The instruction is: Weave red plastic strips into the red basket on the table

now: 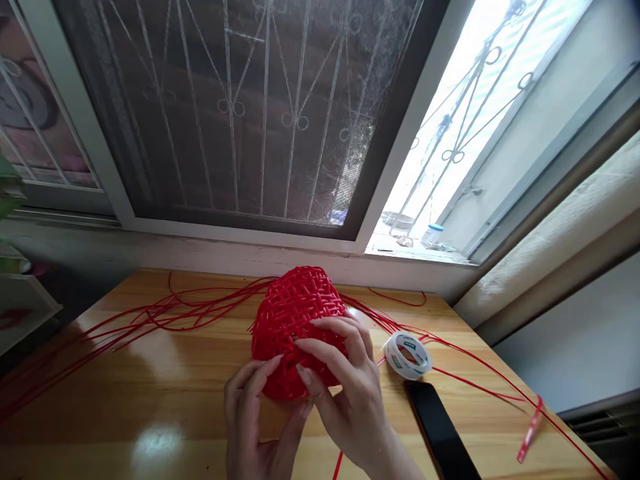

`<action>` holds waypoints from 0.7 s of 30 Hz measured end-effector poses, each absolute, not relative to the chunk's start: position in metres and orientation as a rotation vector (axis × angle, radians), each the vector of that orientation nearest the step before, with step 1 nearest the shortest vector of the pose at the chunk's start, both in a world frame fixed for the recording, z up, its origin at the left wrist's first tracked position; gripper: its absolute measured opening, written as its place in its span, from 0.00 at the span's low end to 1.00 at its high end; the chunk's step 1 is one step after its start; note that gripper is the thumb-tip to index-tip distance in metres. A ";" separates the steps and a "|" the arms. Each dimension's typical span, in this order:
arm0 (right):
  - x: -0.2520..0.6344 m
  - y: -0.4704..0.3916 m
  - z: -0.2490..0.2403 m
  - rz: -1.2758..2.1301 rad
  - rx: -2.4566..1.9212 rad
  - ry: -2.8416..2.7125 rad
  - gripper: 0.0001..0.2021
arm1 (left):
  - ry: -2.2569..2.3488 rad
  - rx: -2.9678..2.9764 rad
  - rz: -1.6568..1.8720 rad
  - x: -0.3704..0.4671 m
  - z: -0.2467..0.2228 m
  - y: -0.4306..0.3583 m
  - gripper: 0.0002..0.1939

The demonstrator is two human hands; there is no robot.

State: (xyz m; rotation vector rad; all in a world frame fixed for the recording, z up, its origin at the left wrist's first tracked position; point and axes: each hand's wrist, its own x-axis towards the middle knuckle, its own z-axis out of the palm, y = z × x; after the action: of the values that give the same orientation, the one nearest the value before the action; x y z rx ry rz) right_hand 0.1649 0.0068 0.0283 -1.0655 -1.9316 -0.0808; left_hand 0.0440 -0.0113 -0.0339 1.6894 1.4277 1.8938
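Note:
A red woven basket-like piece rests on the wooden table, with its rounded, latticed side facing me. My left hand is at its lower left edge, fingertips on the weave and thumb below it. My right hand lies over the right side, its fingers bent across the strands and its thumb pressing near the lower middle. Both hands have hold of the piece. Long loose red strands spread out behind it to the left, and more run off to the right.
On the right of the wooden table are a roll of tape, a dark phone and a small red-and-white stick-like item. A barred window stands behind the table. A curtain hangs at the right.

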 end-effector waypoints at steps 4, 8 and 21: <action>0.167 0.006 0.034 -0.043 -1.062 -1.964 0.12 | 1.402 1.840 1.899 0.035 -0.036 -0.006 0.18; 0.167 0.006 0.037 -0.051 -1.063 -1.985 0.12 | 1.364 1.776 1.918 0.036 -0.035 -0.004 0.15; 0.166 0.009 0.024 -0.014 -0.983 -1.784 0.14 | 1.204 1.619 1.981 0.032 -0.039 0.002 0.19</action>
State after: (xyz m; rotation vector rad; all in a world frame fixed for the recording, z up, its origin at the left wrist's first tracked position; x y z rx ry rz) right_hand 0.1661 0.0086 0.0242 -0.9828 -1.7841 -0.0142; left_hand 0.0317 0.0016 -0.0386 1.6186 1.2042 1.9808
